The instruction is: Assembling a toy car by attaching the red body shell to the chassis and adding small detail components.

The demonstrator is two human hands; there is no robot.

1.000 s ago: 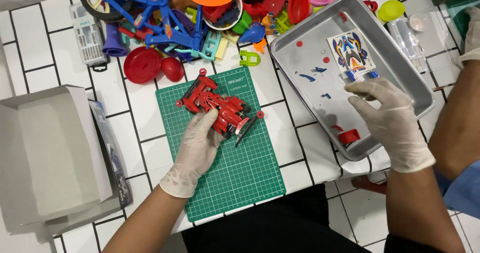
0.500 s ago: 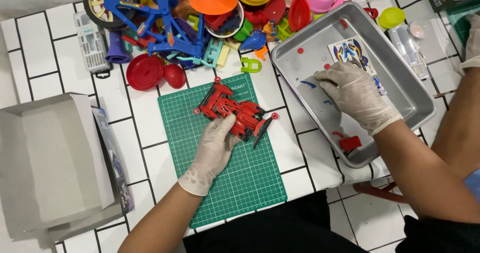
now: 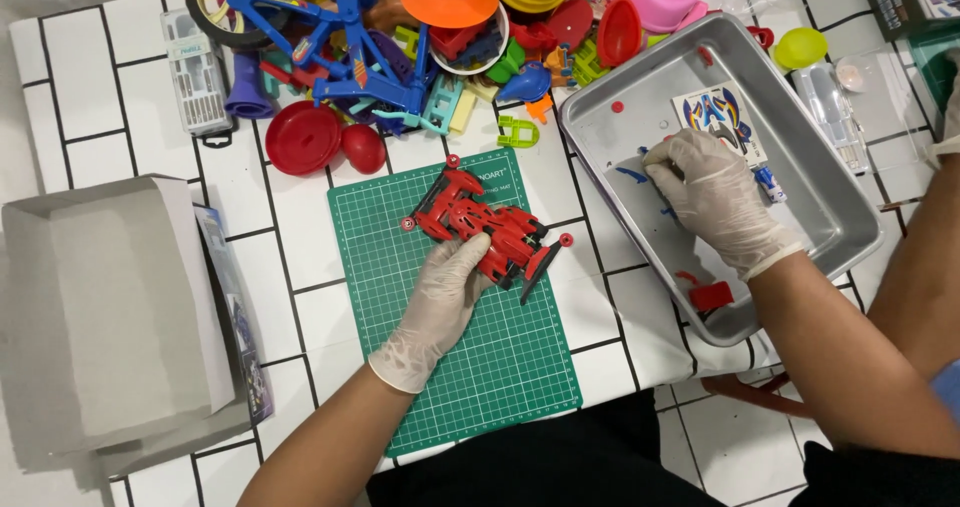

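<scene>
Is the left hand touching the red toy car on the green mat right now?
Touching. The head view shows the gloved left hand resting on the rear of the red toy car, its fingers overlapping the body with no gap, on the green mat.

far edge: toy pile blocks reach | left edge: grey box fills it | mat's near half: open | tray floor by its far-right corner: open, sticker sheet beside

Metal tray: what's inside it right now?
In the metal tray: a sticker sheet, small red part, blue bits, and the right hand. Whatever lies under that hand is hidden.
</scene>
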